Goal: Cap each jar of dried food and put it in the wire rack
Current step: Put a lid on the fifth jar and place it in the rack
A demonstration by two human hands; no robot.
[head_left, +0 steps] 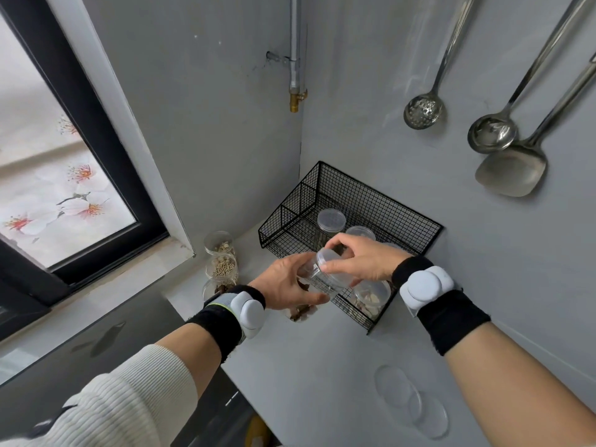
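My left hand (287, 282) grips a clear plastic jar (324, 279) of dried food, tilted toward the right. On the jar's mouth sits a clear lid (329, 258), and my right hand (361, 258) is closed around that lid. Both hands hover just in front of the black wire rack (380, 201) that stands against the wall. Capped jars stand inside the rack: one at the back (330, 219), another (360, 233) beside it, and one at the front (371, 296) below my right wrist. Three uncapped jars (222, 267) of dried food line up at the counter's left edge.
Loose clear lids (412, 401) lie on the grey counter near my right forearm. A slotted spoon (423, 108), a ladle (491, 132) and a spatula (512, 171) hang on the right wall. A window (61, 175) is at the left, a pipe with a brass valve (295, 100) in the corner.
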